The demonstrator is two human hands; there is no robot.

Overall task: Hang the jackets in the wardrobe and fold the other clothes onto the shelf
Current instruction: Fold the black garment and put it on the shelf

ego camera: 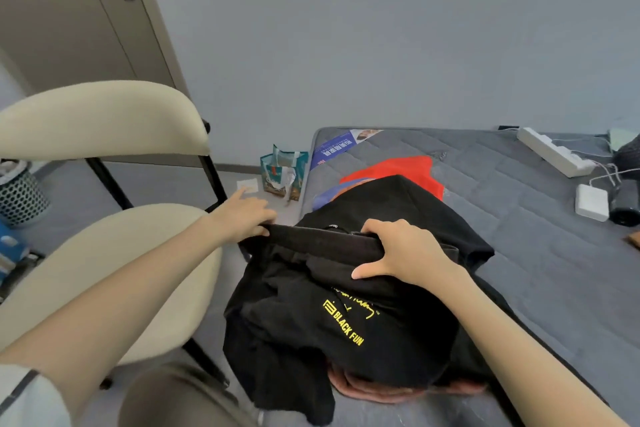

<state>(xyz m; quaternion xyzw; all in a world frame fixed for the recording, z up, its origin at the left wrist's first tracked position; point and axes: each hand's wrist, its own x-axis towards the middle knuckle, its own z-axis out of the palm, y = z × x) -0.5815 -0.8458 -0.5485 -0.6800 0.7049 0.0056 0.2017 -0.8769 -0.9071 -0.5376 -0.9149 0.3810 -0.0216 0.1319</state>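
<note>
on one black garment, two hands

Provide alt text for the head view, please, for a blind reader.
The left hand and right hand grip a black garment over a clothes pile on a grey mattress. A cream chair stands beside it.

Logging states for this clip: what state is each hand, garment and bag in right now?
left hand: grips the black garment's band.
right hand: grips the same band.
black garment: unfolded, crumpled on the mattress edge, band stretched between hands.
red garment: lying on mattress, partly covered.
green bag: standing on floor, top open.
</note>
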